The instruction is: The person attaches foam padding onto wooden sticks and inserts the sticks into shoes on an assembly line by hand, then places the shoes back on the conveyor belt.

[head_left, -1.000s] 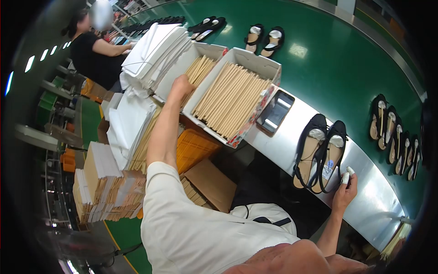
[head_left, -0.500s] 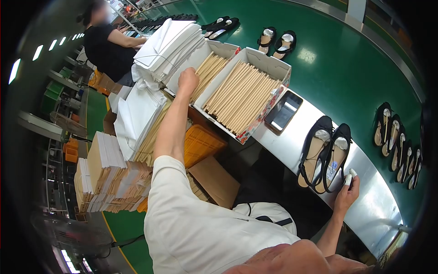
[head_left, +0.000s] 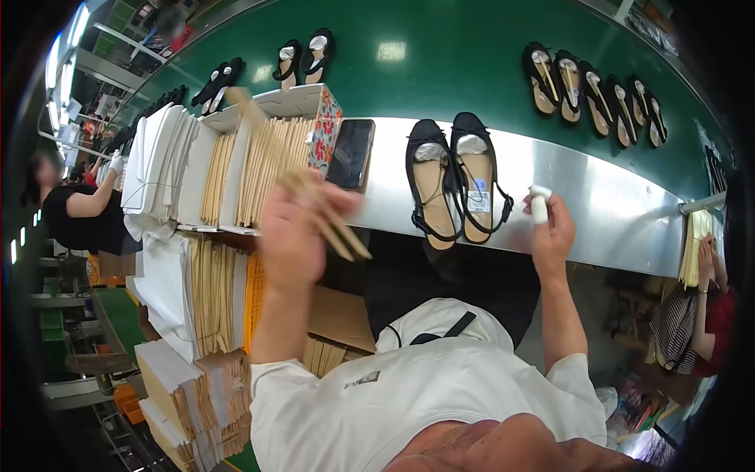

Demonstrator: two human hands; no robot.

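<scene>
My left hand (head_left: pixel 295 228), blurred by motion, is closed on wooden sticks (head_left: pixel 314 208) in front of the boxes. My right hand (head_left: pixel 554 228) is at the metal table's front edge, right of a pair of black sandals (head_left: pixel 429 185); its thumb and finger, both with white covers, are bent close together, and whether something small is between them cannot be made out. The sandals lie side by side, with silvery stuffing in the toes and a label in the right one. Two white boxes hold upright rows of sticks (head_left: pixel 274 161). A phone (head_left: pixel 351 156) lies beside the flowered box.
Behind the metal table (head_left: pixel 629 204) runs a green surface (head_left: pixel 440 55) with more black sandals (head_left: pixel 591 90). White paper stacks (head_left: pixel 161 157) and cardboard bundles (head_left: pixel 181 393) stand at the left. A co-worker (head_left: pixel 82 212) is at far left, another person's arm (head_left: pixel 702 315) at far right.
The view has turned right. My left hand has come out of the left stick box and moved toward the sandals, with sticks in it. My right hand stays beside the sandals.
</scene>
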